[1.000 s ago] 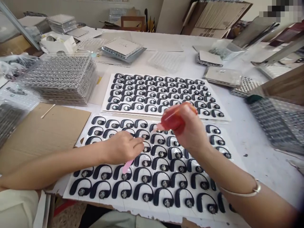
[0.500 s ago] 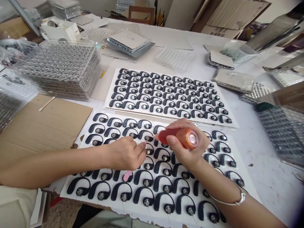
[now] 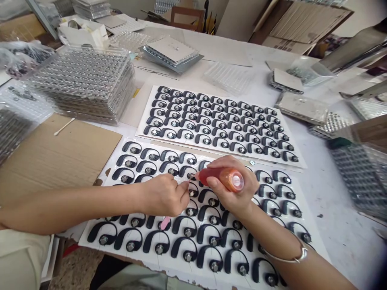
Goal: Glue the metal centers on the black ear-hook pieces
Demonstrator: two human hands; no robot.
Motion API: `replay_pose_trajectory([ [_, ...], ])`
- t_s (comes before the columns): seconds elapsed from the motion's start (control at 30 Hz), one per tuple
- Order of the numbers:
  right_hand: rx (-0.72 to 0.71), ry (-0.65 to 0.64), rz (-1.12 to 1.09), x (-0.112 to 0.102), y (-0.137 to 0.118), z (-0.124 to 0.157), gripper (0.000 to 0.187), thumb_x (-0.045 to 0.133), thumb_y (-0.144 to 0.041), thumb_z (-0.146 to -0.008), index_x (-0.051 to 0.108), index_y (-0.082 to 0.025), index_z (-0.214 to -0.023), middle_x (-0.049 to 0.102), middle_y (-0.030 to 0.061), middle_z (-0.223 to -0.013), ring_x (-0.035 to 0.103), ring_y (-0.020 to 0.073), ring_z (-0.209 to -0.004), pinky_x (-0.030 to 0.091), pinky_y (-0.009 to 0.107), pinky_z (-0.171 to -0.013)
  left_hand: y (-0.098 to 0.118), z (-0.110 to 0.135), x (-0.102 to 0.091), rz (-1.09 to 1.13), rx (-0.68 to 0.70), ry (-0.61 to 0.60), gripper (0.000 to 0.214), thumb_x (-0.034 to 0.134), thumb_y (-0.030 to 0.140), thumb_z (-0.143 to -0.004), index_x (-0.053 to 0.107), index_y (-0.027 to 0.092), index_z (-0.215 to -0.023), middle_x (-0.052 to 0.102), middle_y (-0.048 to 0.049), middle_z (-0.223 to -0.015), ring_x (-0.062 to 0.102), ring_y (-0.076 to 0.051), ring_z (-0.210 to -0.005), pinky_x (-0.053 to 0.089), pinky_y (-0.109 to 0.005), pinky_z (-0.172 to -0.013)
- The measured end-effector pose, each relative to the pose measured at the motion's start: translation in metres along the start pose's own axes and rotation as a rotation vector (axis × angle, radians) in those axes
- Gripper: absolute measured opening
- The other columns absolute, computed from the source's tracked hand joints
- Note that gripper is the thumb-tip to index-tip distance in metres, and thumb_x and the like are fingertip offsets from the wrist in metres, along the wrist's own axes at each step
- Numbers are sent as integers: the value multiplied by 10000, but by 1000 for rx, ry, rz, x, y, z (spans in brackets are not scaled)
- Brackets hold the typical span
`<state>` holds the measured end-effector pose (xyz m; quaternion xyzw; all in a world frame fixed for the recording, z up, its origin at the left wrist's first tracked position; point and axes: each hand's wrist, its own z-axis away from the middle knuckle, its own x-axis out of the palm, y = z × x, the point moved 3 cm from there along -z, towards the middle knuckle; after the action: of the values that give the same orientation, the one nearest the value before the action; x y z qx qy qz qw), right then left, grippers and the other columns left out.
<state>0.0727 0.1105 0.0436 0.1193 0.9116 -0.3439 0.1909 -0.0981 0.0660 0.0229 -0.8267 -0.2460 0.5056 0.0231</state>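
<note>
Two white boards carry rows of black ear-hook pieces with round metal parts. The near board (image 3: 169, 262) lies under my hands, and the far board (image 3: 181, 141) sits just beyond it. My right hand (image 3: 229, 185) is shut on a translucent red-orange squeeze bottle (image 3: 219, 178), its tip close to a black ear-hook piece (image 3: 190, 174). My left hand (image 3: 165, 196) rests over the near rows, fingers bunched, with the fingertips hidden. Below it shows a pink strip (image 3: 165, 222). I cannot tell whether my left hand holds it.
Stacked clear blister trays (image 3: 81, 80) stand at the left, beside a cardboard sheet (image 3: 57, 161) with a cotton swab (image 3: 64, 126) on it. More trays of metal parts (image 3: 359, 177) sit at the right on the white table (image 3: 338, 233).
The bottle has swung from tilted up to nearly level, its clear end now turned toward me. Both hands have shifted slightly right, and the view has tilted, moving the boards.
</note>
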Motion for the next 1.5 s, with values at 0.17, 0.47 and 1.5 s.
replay_pose_trajectory([
  [0.17,21,-22,1,1,0,1,186,712,-312,-770,618,-208,-892,633,12,-706,598,152,-609,489,298,-544,-1,-2,-2,3,-8,14,162,490,60,-851,634,73,-778,716,-177,-837,606,-153,-516,463,-250,-399],
  [0.47,-7,-29,42,1,-3,2,191,705,-307,-774,607,-218,-911,631,12,-714,597,157,-620,506,307,-557,-1,-1,-1,14,-29,19,124,545,93,-839,635,95,-754,719,-152,-810,591,-155,-499,449,-252,-403],
  [1.5,-60,8,62,-1,-4,0,198,715,-269,-755,600,-225,-910,640,10,-701,589,156,-590,506,315,-538,-1,1,1,22,-33,42,97,539,81,-851,625,75,-805,715,-157,-818,583,-157,-482,460,-263,-402],
])
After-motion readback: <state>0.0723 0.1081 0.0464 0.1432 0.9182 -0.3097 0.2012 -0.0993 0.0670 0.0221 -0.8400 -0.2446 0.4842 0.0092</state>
